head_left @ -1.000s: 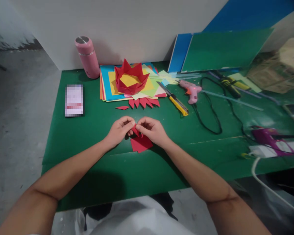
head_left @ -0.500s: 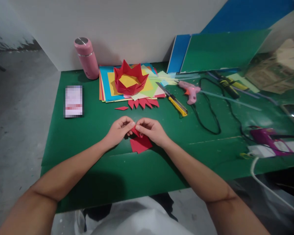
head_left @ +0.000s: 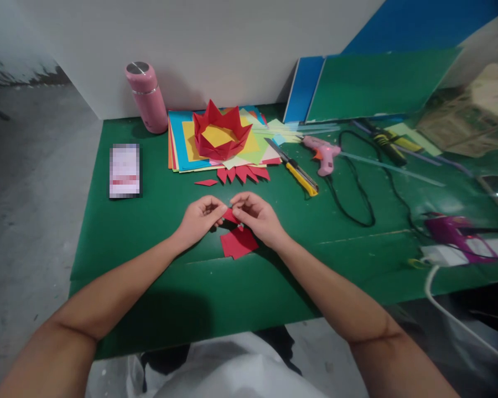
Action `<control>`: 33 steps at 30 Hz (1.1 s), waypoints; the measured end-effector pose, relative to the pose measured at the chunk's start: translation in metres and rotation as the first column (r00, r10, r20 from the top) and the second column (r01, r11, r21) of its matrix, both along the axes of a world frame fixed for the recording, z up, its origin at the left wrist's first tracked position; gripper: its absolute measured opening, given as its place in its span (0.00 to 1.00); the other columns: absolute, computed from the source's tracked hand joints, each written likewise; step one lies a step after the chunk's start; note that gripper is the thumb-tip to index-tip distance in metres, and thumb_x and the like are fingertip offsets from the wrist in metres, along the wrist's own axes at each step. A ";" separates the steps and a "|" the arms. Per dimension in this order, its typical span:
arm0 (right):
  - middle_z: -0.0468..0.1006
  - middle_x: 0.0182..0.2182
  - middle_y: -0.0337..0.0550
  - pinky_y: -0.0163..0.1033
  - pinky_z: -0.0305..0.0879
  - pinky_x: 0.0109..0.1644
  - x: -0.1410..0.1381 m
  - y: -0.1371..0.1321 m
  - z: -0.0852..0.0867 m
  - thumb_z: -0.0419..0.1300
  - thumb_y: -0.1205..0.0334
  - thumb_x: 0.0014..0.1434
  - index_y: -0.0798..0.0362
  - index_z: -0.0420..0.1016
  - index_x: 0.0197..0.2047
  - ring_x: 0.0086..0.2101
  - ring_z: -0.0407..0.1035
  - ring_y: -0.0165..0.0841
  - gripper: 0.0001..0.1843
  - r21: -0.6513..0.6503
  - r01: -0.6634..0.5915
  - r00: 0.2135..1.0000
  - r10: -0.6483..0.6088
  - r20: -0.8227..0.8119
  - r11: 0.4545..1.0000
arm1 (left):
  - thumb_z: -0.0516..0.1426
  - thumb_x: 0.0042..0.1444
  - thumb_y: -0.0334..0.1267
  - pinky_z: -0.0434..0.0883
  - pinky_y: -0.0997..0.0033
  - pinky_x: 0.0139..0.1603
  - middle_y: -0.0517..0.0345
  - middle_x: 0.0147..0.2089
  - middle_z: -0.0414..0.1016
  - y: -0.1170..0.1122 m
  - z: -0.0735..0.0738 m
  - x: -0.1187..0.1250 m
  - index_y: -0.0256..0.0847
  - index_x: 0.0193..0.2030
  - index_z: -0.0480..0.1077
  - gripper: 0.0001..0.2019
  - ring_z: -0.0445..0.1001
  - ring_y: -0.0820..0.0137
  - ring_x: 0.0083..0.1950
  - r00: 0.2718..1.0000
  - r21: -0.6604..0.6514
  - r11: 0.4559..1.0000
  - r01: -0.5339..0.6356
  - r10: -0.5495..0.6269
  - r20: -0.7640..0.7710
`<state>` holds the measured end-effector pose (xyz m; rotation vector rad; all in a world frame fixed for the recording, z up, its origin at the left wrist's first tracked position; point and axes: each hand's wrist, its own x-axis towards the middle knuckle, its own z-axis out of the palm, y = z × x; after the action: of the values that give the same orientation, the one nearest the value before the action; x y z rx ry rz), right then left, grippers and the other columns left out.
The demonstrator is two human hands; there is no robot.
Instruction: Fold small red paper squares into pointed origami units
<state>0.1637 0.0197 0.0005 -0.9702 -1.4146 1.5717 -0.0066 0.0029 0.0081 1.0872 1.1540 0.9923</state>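
Note:
Between my fingertips is a small piece of red paper (head_left: 231, 215), partly hidden by both thumbs. My left hand (head_left: 203, 217) pinches its left end, and my right hand (head_left: 255, 217) grips the right end. Just below them, red paper squares (head_left: 238, 243) lie on the green table (head_left: 157, 304). Beyond my hands rest several folded red paper pieces (head_left: 243, 175) and a single narrow one (head_left: 206, 182). A red pointed paper ring (head_left: 223, 135) sits on a stack of coloured paper (head_left: 182, 157).
A pink bottle (head_left: 147, 98) stands at the back left, behind a blurred-out phone-shaped item (head_left: 125, 171). To the right lie a yellow utility knife (head_left: 296, 172), a pink glue gun (head_left: 323, 155) with its black cord, glue sticks (head_left: 392, 168) and a purple-and-white power strip (head_left: 460, 243).
The red paper between my fingers has turned and now lies flatter. My right hand's fingers have shifted slightly upward; the things on the table stay put.

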 end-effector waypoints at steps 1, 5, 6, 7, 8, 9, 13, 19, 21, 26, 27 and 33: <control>0.69 0.29 0.34 0.32 0.62 0.29 0.000 0.000 -0.001 0.66 0.51 0.53 0.49 0.68 0.39 0.26 0.63 0.25 0.16 0.027 0.020 1.000 -0.019 -0.013 0.999 | 0.62 0.48 0.45 0.64 0.80 0.21 0.64 0.20 0.69 0.000 0.001 0.000 0.37 0.29 0.67 0.14 0.67 0.78 0.20 1.000 -0.001 1.000 0.007 -0.007 -0.014; 0.68 0.28 0.33 0.33 0.62 0.32 -0.001 0.000 -0.003 0.64 0.54 0.56 0.47 0.62 0.39 0.27 0.63 0.26 0.15 0.118 0.043 0.998 -0.038 -0.048 0.992 | 0.60 0.50 0.39 0.65 0.80 0.23 0.63 0.21 0.70 0.000 0.003 0.001 0.37 0.28 0.66 0.09 0.68 0.78 0.21 0.995 -0.014 0.999 0.052 -0.053 -0.080; 0.67 0.28 0.33 0.34 0.62 0.31 0.000 0.000 -0.003 0.63 0.55 0.57 0.48 0.60 0.39 0.27 0.62 0.26 0.15 0.145 0.037 0.999 -0.031 -0.045 0.989 | 0.60 0.51 0.38 0.66 0.80 0.23 0.64 0.21 0.70 -0.001 0.004 0.001 0.37 0.29 0.66 0.08 0.69 0.78 0.21 0.992 -0.015 0.997 0.071 -0.072 -0.099; 0.67 0.28 0.33 0.34 0.61 0.31 0.000 0.000 -0.002 0.63 0.56 0.58 0.48 0.60 0.39 0.27 0.62 0.26 0.14 0.177 0.027 0.999 -0.021 -0.035 0.984 | 0.59 0.52 0.38 0.66 0.79 0.24 0.64 0.21 0.69 -0.001 0.005 0.001 0.37 0.29 0.66 0.08 0.69 0.78 0.21 0.989 -0.011 0.996 0.091 -0.092 -0.118; 0.67 0.28 0.34 0.34 0.61 0.31 0.000 -0.001 -0.002 0.62 0.57 0.58 0.48 0.59 0.39 0.27 0.62 0.26 0.13 0.212 0.016 1.000 -0.012 -0.019 0.977 | 0.59 0.52 0.38 0.66 0.79 0.24 0.64 0.21 0.69 -0.002 0.005 0.001 0.37 0.29 0.66 0.07 0.69 0.79 0.21 0.984 0.000 0.994 0.111 -0.110 -0.137; 0.67 0.28 0.34 0.34 0.61 0.32 0.000 -0.001 -0.001 0.61 0.58 0.59 0.48 0.59 0.39 0.27 0.62 0.27 0.13 0.249 0.006 1.000 -0.006 0.000 0.969 | 0.58 0.53 0.38 0.67 0.79 0.25 0.64 0.22 0.70 -0.003 0.006 0.001 0.37 0.30 0.67 0.07 0.69 0.79 0.22 0.980 0.017 0.991 0.129 -0.125 -0.153; 0.68 0.29 0.35 0.37 0.63 0.36 0.000 -0.002 0.000 0.60 0.59 0.60 0.48 0.60 0.40 0.30 0.64 0.28 0.11 0.321 -0.011 0.998 -0.009 0.061 0.947 | 0.60 0.52 0.41 0.67 0.79 0.26 0.63 0.23 0.71 -0.003 0.005 0.000 0.37 0.30 0.68 0.09 0.69 0.78 0.23 0.983 0.038 0.988 0.151 -0.146 -0.108; 0.72 0.38 0.43 0.42 0.67 0.44 0.001 0.001 0.002 0.61 0.55 0.58 0.48 0.68 0.41 0.39 0.69 0.34 0.10 0.419 0.002 0.971 -0.101 0.215 0.908 | 0.63 0.49 0.50 0.54 0.80 0.16 0.62 0.17 0.69 0.002 0.002 -0.004 0.36 0.29 0.71 0.16 0.58 0.81 0.14 1.000 -0.077 0.997 0.017 -0.019 -0.019; 0.73 0.39 0.44 0.45 0.66 0.46 0.001 0.002 0.005 0.61 0.57 0.59 0.47 0.72 0.39 0.42 0.68 0.36 0.05 0.520 -0.028 0.950 -0.139 0.279 0.854 | 0.63 0.48 0.51 0.51 0.80 0.15 0.63 0.15 0.68 0.003 0.003 -0.004 0.36 0.30 0.72 0.17 0.55 0.82 0.13 1.000 -0.103 0.995 -0.014 0.013 -0.010; 0.73 0.39 0.43 0.46 0.66 0.49 0.002 0.002 0.008 0.60 0.63 0.58 0.47 0.76 0.37 0.43 0.69 0.36 0.04 0.615 -0.062 0.923 -0.190 0.336 0.786 | 0.63 0.47 0.50 0.49 0.79 0.15 0.63 0.13 0.66 0.002 0.007 -0.002 0.35 0.30 0.75 0.17 0.54 0.82 0.13 0.999 -0.134 0.990 -0.044 0.045 0.004; 0.73 0.40 0.43 0.46 0.66 0.49 0.003 0.001 0.007 0.61 0.64 0.58 0.47 0.77 0.37 0.43 0.69 0.36 0.04 0.625 -0.067 0.922 -0.192 0.337 0.778 | 0.63 0.47 0.50 0.50 0.79 0.15 0.63 0.13 0.67 0.002 0.007 -0.002 0.35 0.31 0.75 0.17 0.54 0.82 0.13 0.999 -0.132 0.990 -0.045 0.046 0.004; 0.74 0.39 0.42 0.45 0.66 0.48 0.002 0.000 0.004 0.62 0.64 0.58 0.47 0.78 0.36 0.42 0.70 0.36 0.04 0.646 -0.037 0.911 -0.240 0.336 0.763 | 0.62 0.50 0.48 0.54 0.81 0.15 0.61 0.16 0.71 0.001 0.007 -0.001 0.35 0.31 0.75 0.15 0.57 0.82 0.14 1.000 -0.112 0.994 -0.021 0.022 0.007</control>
<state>0.1661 0.0202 0.0041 -0.9385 -1.9657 0.7006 -0.0080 0.0043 0.0150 0.9828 1.2023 0.9367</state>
